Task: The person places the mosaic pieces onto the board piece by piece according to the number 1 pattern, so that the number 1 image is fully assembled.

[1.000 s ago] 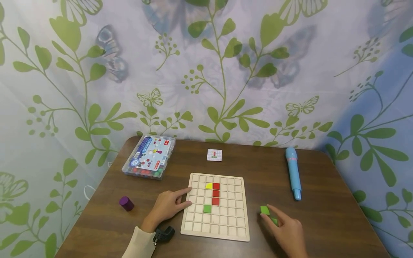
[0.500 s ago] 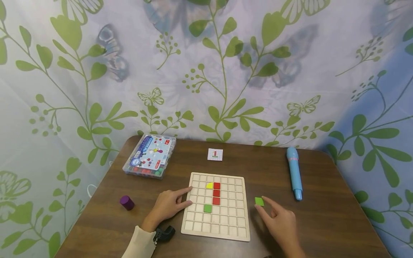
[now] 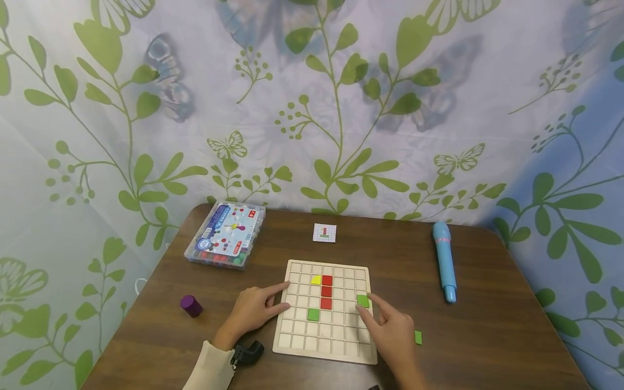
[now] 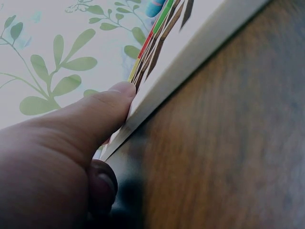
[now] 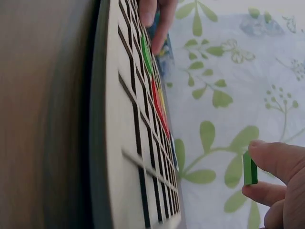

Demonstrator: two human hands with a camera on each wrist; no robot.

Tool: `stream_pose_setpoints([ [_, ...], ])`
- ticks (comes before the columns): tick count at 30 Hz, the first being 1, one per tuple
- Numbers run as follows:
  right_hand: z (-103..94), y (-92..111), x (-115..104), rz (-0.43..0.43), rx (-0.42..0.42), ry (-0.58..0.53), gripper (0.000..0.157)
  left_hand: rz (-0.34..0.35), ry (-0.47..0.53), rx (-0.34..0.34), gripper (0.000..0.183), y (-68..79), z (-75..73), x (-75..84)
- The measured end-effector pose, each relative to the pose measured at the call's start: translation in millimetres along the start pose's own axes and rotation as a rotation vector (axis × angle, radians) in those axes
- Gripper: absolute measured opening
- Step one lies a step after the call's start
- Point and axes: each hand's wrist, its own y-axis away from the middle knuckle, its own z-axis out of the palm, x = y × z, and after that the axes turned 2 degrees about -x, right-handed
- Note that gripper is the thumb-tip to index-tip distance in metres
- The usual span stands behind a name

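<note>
A pale wooden grid board (image 3: 324, 345) lies mid-table. Three red square tiles (image 3: 326, 292) stand in a column on it, a yellow tile (image 3: 316, 279) with a rounded corner beside the top one. One green tile (image 3: 313, 314) sits lower left of the column. My right hand (image 3: 392, 330) pinches another green tile (image 5: 250, 168) between thumb and finger, held over the board's right side. At the board's left edge rests my left hand (image 3: 255, 310), index finger and thumb extended, the thumb (image 4: 112, 102) touching the rim in the left wrist view. One more green tile (image 3: 418, 337) lies right of my right hand.
A small pattern card (image 3: 324, 233) lies behind the board. To the back left is a clear plastic case (image 3: 225, 235) of coloured balls. A purple cylinder (image 3: 190, 306) stands at left, and a blue microphone-shaped object (image 3: 444, 262) lies at right. A patterned cloth hangs behind.
My right hand has picked up a green tile from the table and carried it left, over the board's right edge. Another green tile stays on the table. My left hand has not moved.
</note>
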Motion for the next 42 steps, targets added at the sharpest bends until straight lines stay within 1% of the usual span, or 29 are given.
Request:
stream_pose_setpoints([
  [1, 2.8, 0, -2, -0.009, -0.003, -0.012, 0.034, -0.002, 0.001, -0.001, 0.051, 0.3, -0.4, 0.1],
  [7, 17.7, 4, -15, -0.057, 0.006, -0.001, 0.033, -0.001, 0.005, -0.003, 0.051, 0.8, -1.8, -0.2],
  [13, 29.7, 11, -26, -0.048, -0.028, 0.01, 0.032, 0.009, -0.011, 0.003, 0.052, 0.2, -1.1, -2.2],
  [21, 42.0, 16, -35, -0.058, -0.047, 0.007, 0.033, 0.004, -0.016, -0.005, 0.051, -2.1, -0.6, -1.9],
  [24, 45.3, 18, -37, -0.037, -0.085, 0.012, 0.033, 0.002, -0.017, -0.006, 0.051, -2.0, -0.5, -2.0],
  [30, 52.3, 23, -36, 0.072, -0.194, 0.021, 0.034, 0.012, -0.014, -0.001, 0.051, -0.9, 0.0, -2.8],
  [34, 56.2, 28, -35, 0.093, -0.234, 0.039, 0.032, 0.014, -0.013, 0.0, 0.051, 2.0, 1.0, -3.8],
  [36, 57.7, 31, -34, 0.086, -0.239, 0.052, 0.032, 0.018, -0.012, 0.003, 0.052, 3.1, 1.4, -4.1],
  [42, 61.3, 31, -32, 0.041, -0.188, 0.104, 0.033, 0.027, -0.01, 0.021, 0.052, 1.8, 1.6, -3.7],
])
